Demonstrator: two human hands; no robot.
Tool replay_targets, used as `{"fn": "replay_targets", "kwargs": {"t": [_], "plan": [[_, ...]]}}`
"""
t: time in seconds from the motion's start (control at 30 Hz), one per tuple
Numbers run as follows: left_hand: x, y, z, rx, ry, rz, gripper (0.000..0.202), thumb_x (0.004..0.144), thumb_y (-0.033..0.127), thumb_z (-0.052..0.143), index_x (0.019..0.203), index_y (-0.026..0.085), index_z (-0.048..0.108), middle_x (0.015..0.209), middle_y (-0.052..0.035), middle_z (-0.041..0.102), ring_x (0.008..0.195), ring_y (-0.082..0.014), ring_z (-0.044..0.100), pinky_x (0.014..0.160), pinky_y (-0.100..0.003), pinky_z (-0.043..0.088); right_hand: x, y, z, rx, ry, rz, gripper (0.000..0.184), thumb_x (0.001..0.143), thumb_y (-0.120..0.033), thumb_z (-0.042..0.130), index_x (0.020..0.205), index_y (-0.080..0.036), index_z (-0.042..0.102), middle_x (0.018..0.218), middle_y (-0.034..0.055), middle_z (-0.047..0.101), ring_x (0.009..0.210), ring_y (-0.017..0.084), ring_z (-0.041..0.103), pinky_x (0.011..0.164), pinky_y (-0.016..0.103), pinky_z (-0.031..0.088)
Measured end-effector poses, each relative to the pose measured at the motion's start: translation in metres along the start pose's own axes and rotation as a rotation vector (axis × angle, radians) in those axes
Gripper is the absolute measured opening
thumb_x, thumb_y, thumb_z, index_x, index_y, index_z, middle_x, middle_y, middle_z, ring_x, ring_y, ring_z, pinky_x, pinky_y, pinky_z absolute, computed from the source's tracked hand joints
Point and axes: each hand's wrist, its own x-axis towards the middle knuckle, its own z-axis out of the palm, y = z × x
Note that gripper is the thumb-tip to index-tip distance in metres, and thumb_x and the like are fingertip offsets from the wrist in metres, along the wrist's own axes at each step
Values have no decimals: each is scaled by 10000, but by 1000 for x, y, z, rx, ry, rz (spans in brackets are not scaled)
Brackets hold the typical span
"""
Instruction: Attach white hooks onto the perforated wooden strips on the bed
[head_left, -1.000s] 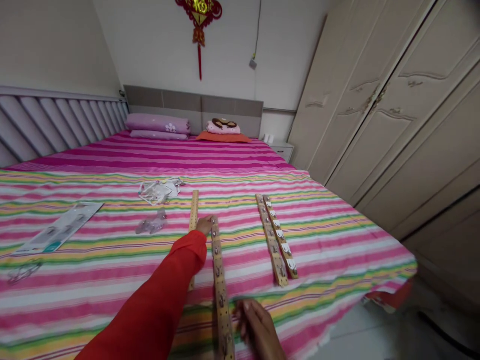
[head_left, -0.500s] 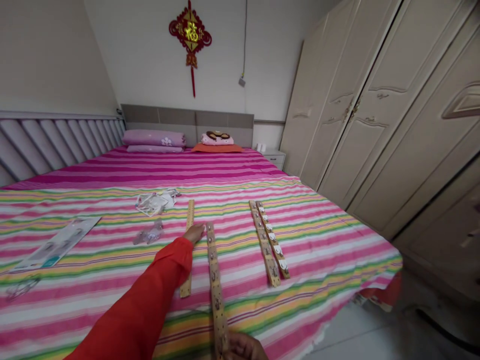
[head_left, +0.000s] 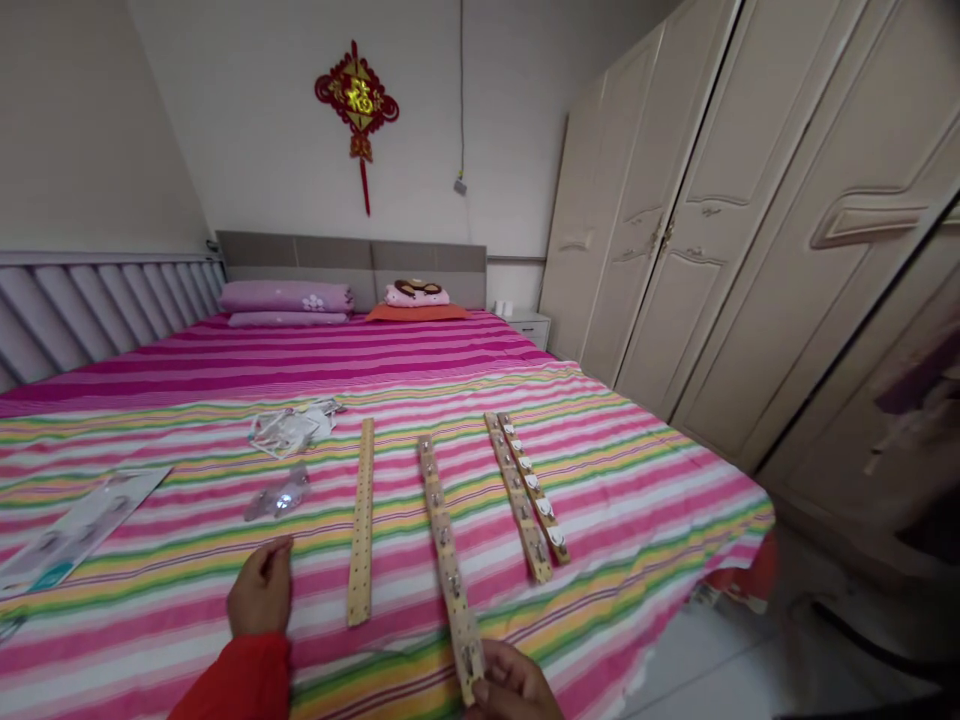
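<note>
Several wooden strips lie lengthwise on the striped bedspread [head_left: 637, 480]. My right hand [head_left: 514, 685], at the bed's near edge, pinches the near end of a strip with metal hooks [head_left: 448, 560]. My left hand [head_left: 261, 595], in a red sleeve, hovers over the bedspread left of a plain wooden strip [head_left: 362, 515] with its fingers loosely curled and nothing in it. Two more strips [head_left: 525, 490], one carrying white hooks, lie side by side to the right.
Clear plastic bags [head_left: 289, 430] and a small clear packet [head_left: 274, 497] lie left of the strips. A printed card [head_left: 71, 525] sits at the far left. Pillows [head_left: 285, 297] rest at the headboard. Cream wardrobe doors [head_left: 712, 220] line the right side.
My left hand has let go of the hooked strip's far end and drawn back toward me, to the left. My right hand now grips the strip's near end. The view tilted up.
</note>
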Motion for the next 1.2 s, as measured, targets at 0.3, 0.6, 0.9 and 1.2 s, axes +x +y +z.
{"fn": "replay_targets", "kwargs": {"t": [0.3,0.6,0.9,1.2], "plan": [[-3,-2,5,165,-63,136,237,706,321,488,834,223,661,880,-46,676,744,-198,601,663,-295,467,29,-62,6,7,248,-167,352,593,-296,826,867,-132,674,693,14,647,546,155,671,456,198,497],[-7,-2,4,216,-72,141,273,743,336,447,876,205,647,924,-64,662,770,-203,597,675,-303,458,50,-74,4,18,288,-216,309,607,-279,811,829,-118,669,662,19,666,593,166,691,505,208,523],[-8,-7,10,204,9,212,241,740,323,445,838,226,643,869,-48,656,727,-189,573,665,-293,442,52,-71,4,69,333,-228,267,600,-285,821,774,-121,703,705,45,700,643,146,682,631,227,564],[-8,-5,6,208,-33,210,240,718,313,462,841,217,644,864,-47,657,731,-192,575,669,-295,449,47,-44,-13,234,480,-299,141,548,-201,817,630,-196,703,763,36,717,937,228,676,925,304,541]]}}
